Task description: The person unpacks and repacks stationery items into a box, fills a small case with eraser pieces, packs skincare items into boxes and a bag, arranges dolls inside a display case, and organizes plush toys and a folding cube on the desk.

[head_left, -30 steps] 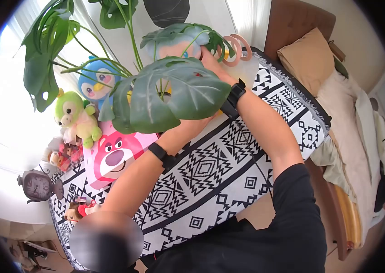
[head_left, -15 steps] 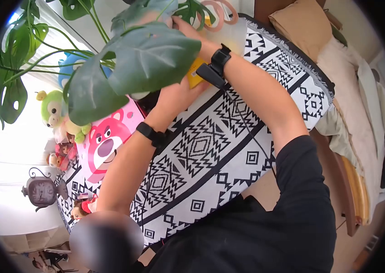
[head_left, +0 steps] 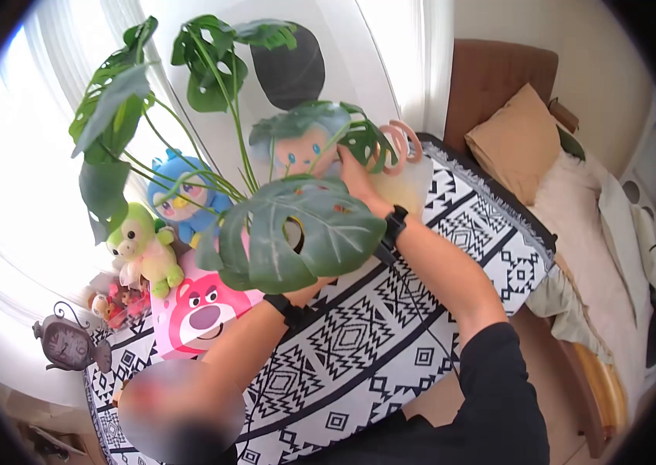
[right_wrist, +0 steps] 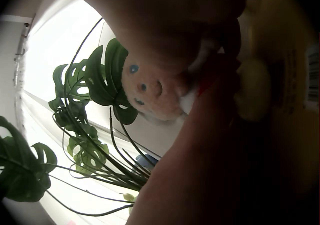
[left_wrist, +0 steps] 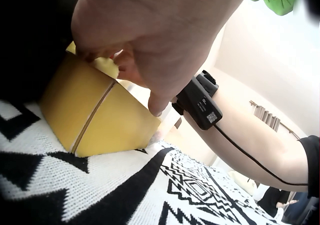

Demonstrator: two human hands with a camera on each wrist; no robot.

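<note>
A plush toy [head_left: 301, 155] with a peach face and blue eyes is at the back of the table, partly behind monstera leaves. My right hand [head_left: 355, 174] grips its side; in the right wrist view its face [right_wrist: 145, 87] shows below that dark, shadowed hand. A yellow box [left_wrist: 112, 120] stands on the patterned cloth in the left wrist view. Over its top edge my left hand [left_wrist: 155, 40] bends, thumb on the near rim and fingers reaching to the opening. In the head view a big leaf hides most of the left hand and the box.
The leafy plant [head_left: 297, 232] spreads over the work area. At left are a blue penguin plush [head_left: 181, 201], a green plush [head_left: 142, 252], a pink bear-face box [head_left: 204, 314] and a clock [head_left: 65, 341]. Pink rings [head_left: 399, 147] stand behind the right hand; a cable crosses the cloth [head_left: 351, 333].
The head view dipped, then rose, shifting everything in it. My right hand stays at the plush toy. The left hand and yellow box, visible half a second ago, are now behind the leaf.
</note>
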